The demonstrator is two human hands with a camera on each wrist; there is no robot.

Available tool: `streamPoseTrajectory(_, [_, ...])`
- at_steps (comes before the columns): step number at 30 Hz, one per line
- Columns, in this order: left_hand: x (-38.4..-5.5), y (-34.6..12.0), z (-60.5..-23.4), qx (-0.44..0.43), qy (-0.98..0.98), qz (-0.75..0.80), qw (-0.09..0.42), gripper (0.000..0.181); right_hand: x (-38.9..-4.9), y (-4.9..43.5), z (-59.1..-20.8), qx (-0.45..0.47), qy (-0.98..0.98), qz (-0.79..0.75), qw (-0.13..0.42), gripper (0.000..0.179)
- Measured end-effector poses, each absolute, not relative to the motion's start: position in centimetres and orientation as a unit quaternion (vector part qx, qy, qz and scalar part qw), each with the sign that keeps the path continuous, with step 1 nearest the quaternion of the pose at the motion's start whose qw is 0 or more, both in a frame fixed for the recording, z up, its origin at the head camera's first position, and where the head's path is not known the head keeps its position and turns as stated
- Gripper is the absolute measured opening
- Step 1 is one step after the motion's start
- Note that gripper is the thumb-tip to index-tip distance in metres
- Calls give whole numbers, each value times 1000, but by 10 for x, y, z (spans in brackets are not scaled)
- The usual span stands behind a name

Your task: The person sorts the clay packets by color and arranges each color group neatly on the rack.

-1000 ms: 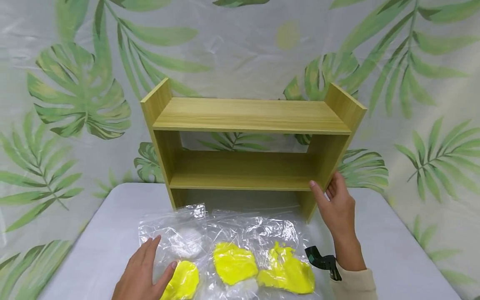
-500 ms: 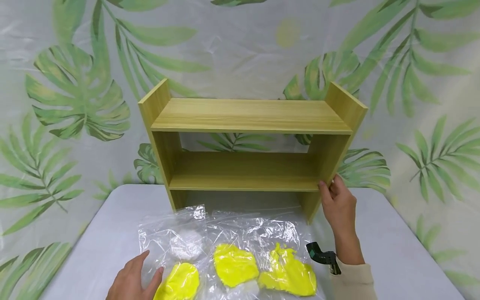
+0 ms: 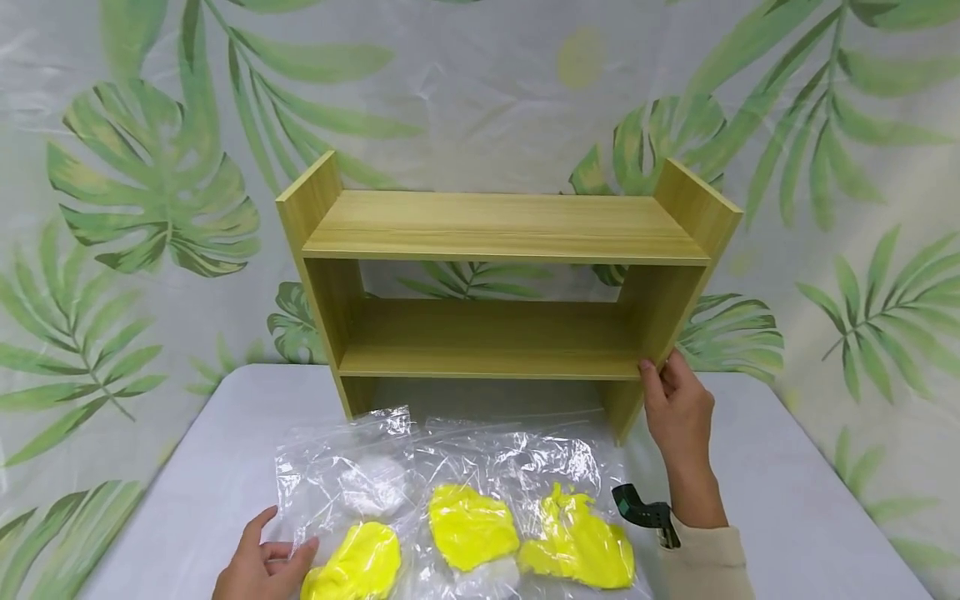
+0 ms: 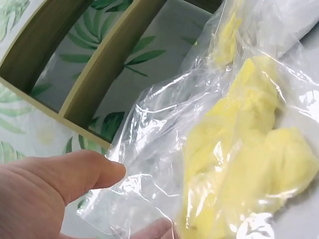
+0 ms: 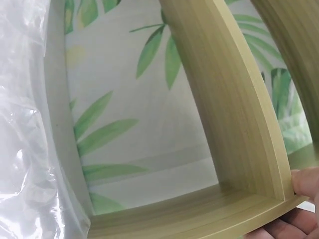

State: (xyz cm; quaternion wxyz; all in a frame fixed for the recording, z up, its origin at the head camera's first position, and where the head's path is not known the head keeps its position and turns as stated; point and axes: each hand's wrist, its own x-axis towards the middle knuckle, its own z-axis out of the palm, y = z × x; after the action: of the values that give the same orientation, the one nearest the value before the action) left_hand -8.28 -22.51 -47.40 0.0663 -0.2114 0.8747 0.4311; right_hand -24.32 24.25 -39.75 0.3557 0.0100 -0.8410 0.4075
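A light wooden two-tier shelf point(image 3: 495, 229) stands upright at the back of the table. My right hand point(image 3: 678, 417) grips its right side panel point(image 5: 199, 219), thumb at the middle board's end and fingers round the outer side. In front lie clear zip bags point(image 3: 307, 458) holding yellow clay-like lumps point(image 3: 472, 525) and white ones point(image 3: 375, 486). My left hand point(image 3: 262, 567) is at the left edge of the leftmost bag. In the left wrist view its thumb point(image 4: 107, 170) lies over the bag's margin, apart from a finger seen low through the plastic point(image 4: 154, 230).
The white tabletop point(image 3: 787, 500) extends left and right of the bags. Behind the shelf hangs a leaf-printed cloth point(image 3: 487, 100). A black wrist camera mount point(image 3: 645, 508) sticks out from my right wrist, left of the sleeve point(image 3: 708, 558).
My left hand has drawn left and down, off the bag's middle to its edge. My right thumb has moved right, onto the shelf's side panel. The shelf stays about where it was.
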Motion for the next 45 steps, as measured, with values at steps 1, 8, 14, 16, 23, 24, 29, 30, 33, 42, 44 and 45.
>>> streamPoseTrajectory(1, [-83, -226, -475, -216, 865, 447, 72, 97, -243, 242, -398, 9, -842, 409, 353, 31])
streamPoseTrajectory(8, [-82, -226, -487, -224, 845, 474, 105, 76, -242, 241, -397, 16, -836, 415, 358, 31])
streamPoseTrajectory(14, [-82, -221, -493, -180, 891, 396, 131, 67, -243, 242, -398, 26, -831, 415, 370, 29])
streamPoseTrajectory(16, [-82, -220, -493, -147, 909, 363, 143, 60, -244, 242, -399, 24, -831, 415, 370, 29])
streamPoseTrajectory(23, [-81, -217, -488, -112, 930, 317, 151, 49, -244, 242, -400, 20, -829, 415, 375, 28])
streamPoseTrajectory(24, [-81, -216, -488, -112, 930, 317, 149, 48, -244, 242, -400, 20, -829, 415, 374, 29])
streamPoseTrajectory(29, [-80, -217, -488, -109, 933, 312, 145, 42, -244, 241, -400, 23, -824, 425, 374, 28])
streamPoseTrajectory(30, [-80, -217, -489, -109, 933, 311, 144, 41, -244, 241, -400, 23, -823, 426, 375, 27])
streamPoseTrajectory(33, [-79, -218, -492, -110, 931, 318, 140, 42, -245, 241, -401, 22, -822, 426, 378, 25])
streamPoseTrajectory(42, [-75, -229, -494, -87, 887, 433, 137, 51, -245, 241, -401, 24, -821, 429, 375, 27])
streamPoseTrajectory(44, [-76, -232, -493, -70, 871, 462, 150, 57, -245, 241, -401, 21, -823, 429, 372, 28])
streamPoseTrajectory(45, [-77, -233, -492, -67, 860, 480, 162, 62, -244, 241, -401, 19, -824, 428, 370, 28])
